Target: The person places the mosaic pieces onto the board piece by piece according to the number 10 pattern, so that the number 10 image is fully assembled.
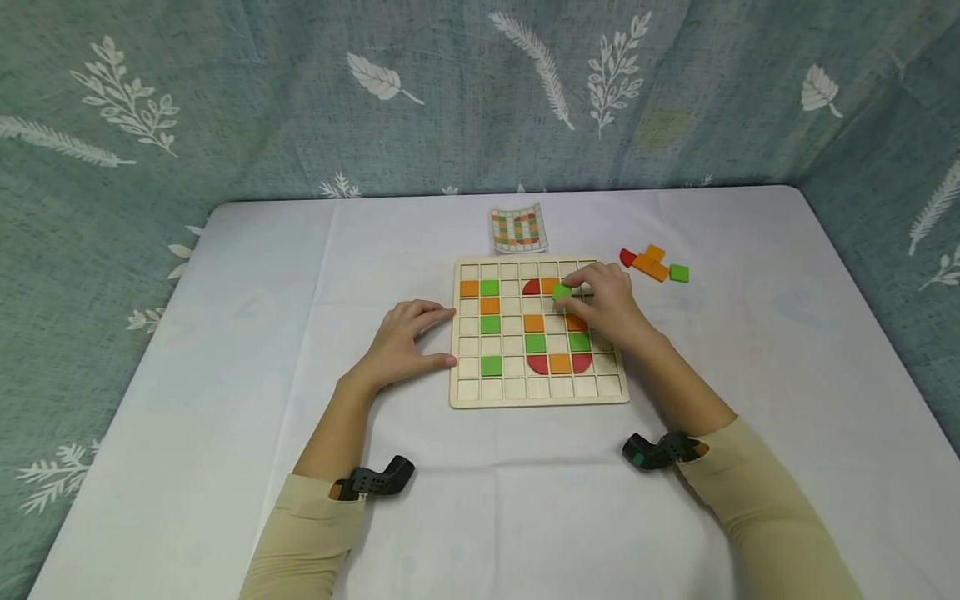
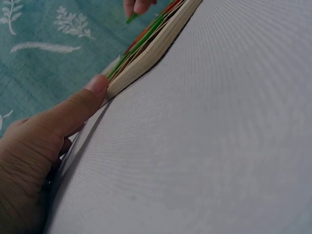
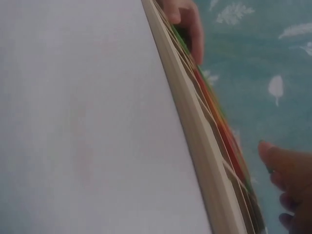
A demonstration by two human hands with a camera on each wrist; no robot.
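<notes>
A wooden grid board [image 1: 468,390] lies on the table, its cells partly filled with green, orange and red tiles. My left hand [image 1: 405,342] rests at the board's left edge, fingertips and thumb spread along it; in the left wrist view the thumb [image 2: 80,105] lies against the wooden side. Over the upper right part of the grid, my right hand [image 1: 609,307] pinches a green square tile [image 1: 561,291] between thumb and fingers. That tile is just right of an orange tile [image 1: 549,286] in the upper row. The right hand and forearm cover some right-hand cells.
Behind the board lies a printed pattern card [image 1: 518,230]. Loose pieces sit to the back right: a red rounded piece [image 1: 627,257], several orange tiles [image 1: 651,267] and a green square [image 1: 678,273]. A white cloth [image 1: 495,500] covers the table; a patterned curtain [image 1: 450,125] hangs behind.
</notes>
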